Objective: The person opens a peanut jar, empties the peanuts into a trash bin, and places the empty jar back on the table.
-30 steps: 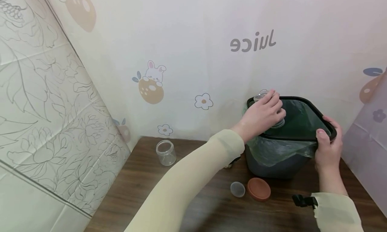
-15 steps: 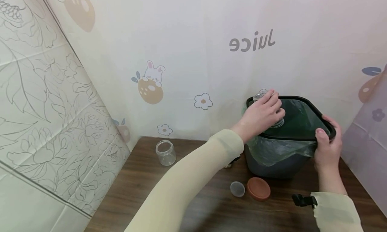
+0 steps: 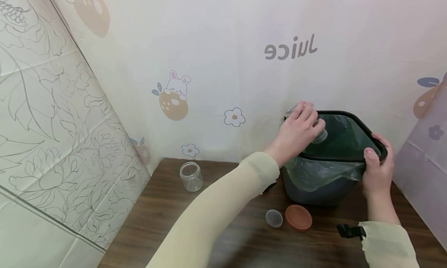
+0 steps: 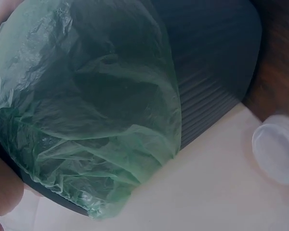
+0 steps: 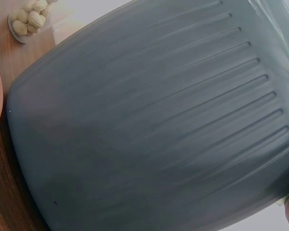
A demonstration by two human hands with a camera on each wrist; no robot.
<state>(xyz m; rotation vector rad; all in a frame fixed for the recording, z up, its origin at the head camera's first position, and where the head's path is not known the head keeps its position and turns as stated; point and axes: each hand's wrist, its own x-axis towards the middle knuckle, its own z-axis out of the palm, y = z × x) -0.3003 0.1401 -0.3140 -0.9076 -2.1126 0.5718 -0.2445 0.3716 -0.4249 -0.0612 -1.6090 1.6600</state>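
My left fingers (image 3: pixel 306 112) are grasping a clear jar (image 3: pixel 320 136), coming down over it from above. Jar lies tipped on its side, over the left part of the bin (image 3: pixel 314 194); one end pokes out far-left of my fingers, the other near-right, over the bin's mouth. Middle of the jar is covered by my fingers; can't tell what, if anything, is inside.

My right fingers (image 3: pixel 389 148) are grasping the bin's dark rim (image 3: pixel 335 159) at its right corner, thumb on the near side. Bin is dark grey, ribbed on the side in both wrist views, at the right of the worktop (image 3: pixel 167 217) near the far wall cloth (image 3: pixel 216 46). A thin green bag (image 3: pixel 310 176) lines it and hangs over the rim, crumpled on the near side.

Second clear jar (image 3: pixel 191 177) stands upright at the far left of the worktop, no lid, well apart from my fingers. On the near side of the bin: small clear disc (image 3: pixel 274 218) on the left, larger orange lid (image 3: pixel 298 218) just beside it on the right. Right wrist view also gets a heap of pale round pieces (image 5: pixel 33 17) near the bin.

Cream sleeves on both arms, black strap (image 3: pixel 350 232) at my right wrist. Far wall cloth has a mirrored "Juice", a rabbit on a fruit, flowers.
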